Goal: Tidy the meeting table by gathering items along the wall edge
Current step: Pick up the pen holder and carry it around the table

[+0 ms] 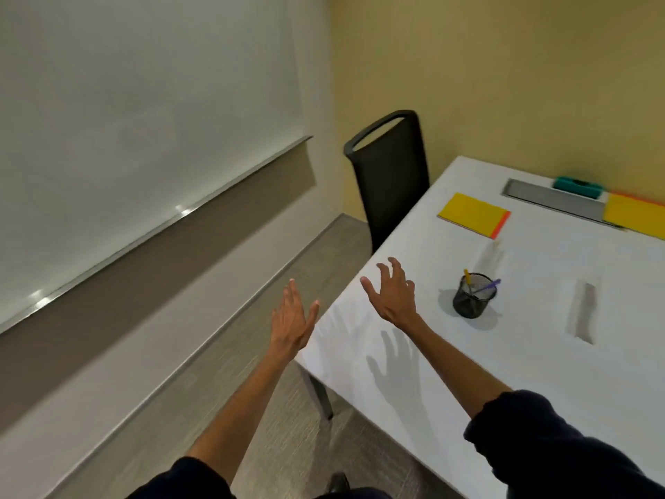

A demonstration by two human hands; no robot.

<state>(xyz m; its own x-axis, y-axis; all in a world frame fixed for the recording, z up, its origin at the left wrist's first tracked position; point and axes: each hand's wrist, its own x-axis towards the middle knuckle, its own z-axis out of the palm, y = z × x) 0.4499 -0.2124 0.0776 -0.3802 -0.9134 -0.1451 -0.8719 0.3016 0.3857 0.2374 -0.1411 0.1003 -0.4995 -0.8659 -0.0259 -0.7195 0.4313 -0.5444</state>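
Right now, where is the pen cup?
The pen cup stands on the table, just right of the right hand, nearer the camera than the yellow pad.

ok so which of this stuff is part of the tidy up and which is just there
Job: pad, pen cup, both out on the table; second pad and teal box, already by the wall; left hand and right hand, both empty.
Just there: chair, whiteboard, cable tray. Blurred grey strip on the table: cannot tell what.
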